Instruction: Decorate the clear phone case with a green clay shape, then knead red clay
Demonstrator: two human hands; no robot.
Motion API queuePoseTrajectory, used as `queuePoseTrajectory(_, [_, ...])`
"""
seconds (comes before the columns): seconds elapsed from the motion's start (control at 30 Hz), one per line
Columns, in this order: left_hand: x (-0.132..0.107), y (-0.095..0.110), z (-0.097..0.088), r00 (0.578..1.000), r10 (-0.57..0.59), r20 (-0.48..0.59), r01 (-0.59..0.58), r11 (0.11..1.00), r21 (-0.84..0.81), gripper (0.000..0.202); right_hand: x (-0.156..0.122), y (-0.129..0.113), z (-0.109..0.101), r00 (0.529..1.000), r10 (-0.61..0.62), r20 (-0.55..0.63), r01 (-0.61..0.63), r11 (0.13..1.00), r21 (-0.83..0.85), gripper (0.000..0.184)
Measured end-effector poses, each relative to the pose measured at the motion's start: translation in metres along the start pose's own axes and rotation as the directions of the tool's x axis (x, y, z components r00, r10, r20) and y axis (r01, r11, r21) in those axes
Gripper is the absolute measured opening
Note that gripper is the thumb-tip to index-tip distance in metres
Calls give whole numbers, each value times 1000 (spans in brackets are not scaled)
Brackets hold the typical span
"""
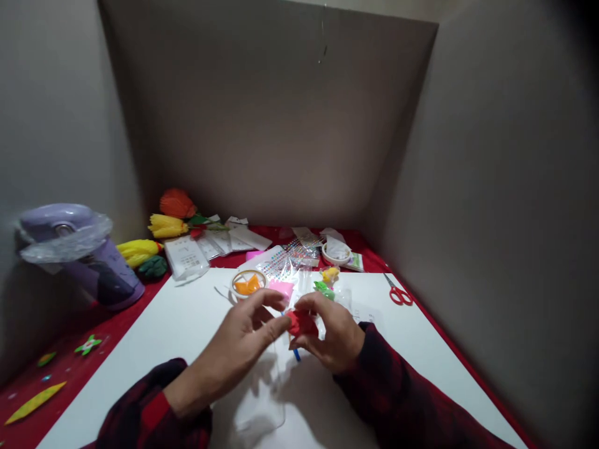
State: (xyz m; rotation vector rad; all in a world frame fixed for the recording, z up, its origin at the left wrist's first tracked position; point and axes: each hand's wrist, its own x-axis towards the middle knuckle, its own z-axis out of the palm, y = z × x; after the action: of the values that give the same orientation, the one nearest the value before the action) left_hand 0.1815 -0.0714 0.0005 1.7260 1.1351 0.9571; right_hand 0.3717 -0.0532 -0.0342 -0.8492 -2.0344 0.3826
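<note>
My right hand (330, 333) is closed around a lump of red clay (302, 322), pinching it above the white sheet (178, 330). My left hand (241, 346) reaches in from the left, fingers curled, its thumb and fingertips touching the same red lump. A clear plastic bag (259, 399) lies under my left wrist. Something small and blue (296, 355) pokes out beneath the right hand. Both sleeves are dark red plaid.
Behind the hands sit a small tub of orange clay (249, 284), pink (281, 289), green (324, 289) and yellow (330, 274) clay pieces, sticker sheets (285, 259) and white packets. Red scissors (399, 293) lie right. A purple machine (88, 255) and paper flowers (168, 215) stand left.
</note>
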Motion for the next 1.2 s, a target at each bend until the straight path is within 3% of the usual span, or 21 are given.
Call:
queuePoseTrajectory(0.1, [-4, 0, 11, 999, 20, 41, -16, 995, -97, 27, 0, -8, 9, 988, -125, -86, 123, 992, -30, 19])
queuePoseTrajectory(0.23, [-5, -5, 9, 997, -2, -81, -12, 984, -177, 22, 2, -13, 4, 944, -211, -252, 198, 977, -77, 33])
queuePoseTrajectory(0.3, [-5, -8, 6, 989, 1, -147, -28, 983, -182, 20, 1, -17, 0, 929, -215, -300, 178, 973, -148, 19])
queuePoseTrajectory(0.37, [-6, -11, 5, 981, 43, -191, -70, 988, -140, 18, -2, -20, 1, 941, -191, -280, 139, 971, -195, 5])
queuePoseTrajectory(0.5, [-9, -18, 9, 950, 187, -250, -175, 982, 71, 13, -8, -24, 12, 970, -102, -221, 57, 978, -201, 6])
queuePoseTrajectory(0.63, [-12, -18, 15, 914, 331, -235, -290, 938, 193, 11, -12, -28, 20, 971, -117, -211, 81, 982, -172, 9])
queuePoseTrajectory(0.8, [-15, -11, 18, 882, 417, -222, -347, 891, 293, 7, -18, -34, 23, 980, -133, -148, 116, 986, -120, 10])
queuePoseTrajectory(0.87, [-15, -11, 17, 887, 418, -197, -355, 889, 288, 8, -19, -33, 25, 982, -145, -121, 131, 984, -117, 10])
queuePoseTrajectory(1.0, [-14, -15, 13, 945, 306, -119, -292, 949, 122, 12, -20, -27, 27, 984, -137, -114, 127, 988, -92, 13])
queuePoseTrajectory(1.1, [-12, -16, 10, 971, 232, -57, -233, 972, -11, 19, -21, -28, 25, 984, -51, -169, 48, 999, -21, 11])
queuePoseTrajectory(1.2, [-12, -14, 8, 975, 223, 10, -223, 975, 7, 24, -22, -32, 20, 981, 89, -174, -78, 994, 70, 10])
